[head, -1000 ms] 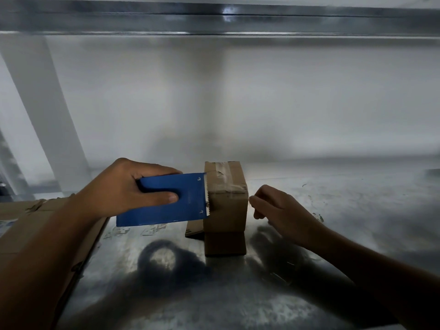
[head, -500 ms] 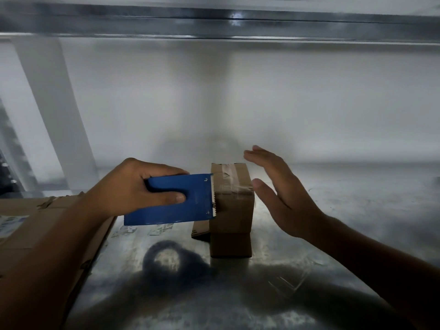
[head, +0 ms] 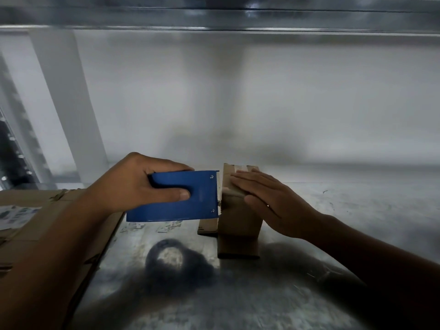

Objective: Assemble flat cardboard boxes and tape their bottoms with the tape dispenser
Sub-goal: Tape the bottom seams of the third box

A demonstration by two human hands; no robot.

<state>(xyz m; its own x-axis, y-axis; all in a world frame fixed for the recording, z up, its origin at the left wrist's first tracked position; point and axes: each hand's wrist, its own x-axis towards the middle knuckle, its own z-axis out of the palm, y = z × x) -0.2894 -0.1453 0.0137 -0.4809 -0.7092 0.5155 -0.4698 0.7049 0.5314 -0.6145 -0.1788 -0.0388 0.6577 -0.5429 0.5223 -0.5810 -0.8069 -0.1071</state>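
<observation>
The small brown cardboard box (head: 238,217) is steadied under the flat, straight-fingered right hand (head: 269,201) so that tape can apparently be cut by the blue tape dispenser (head: 176,196), gripped in the left hand (head: 133,184).

1. A grey, mottled metal worktop (head: 333,210) with a dull sheen carried everything.
2. A small brown cardboard box (head: 238,225) stood upright near its middle, with one loose flap (head: 206,228) lying flat on the metal at the box's left foot.
3. Flat brown cardboard sheets (head: 35,203) lay at the left side, with a pale printed label (head: 16,215) on top.
4. Small clear tape scraps (head: 166,227) were stuck to the surface between the sheets and the box.
</observation>
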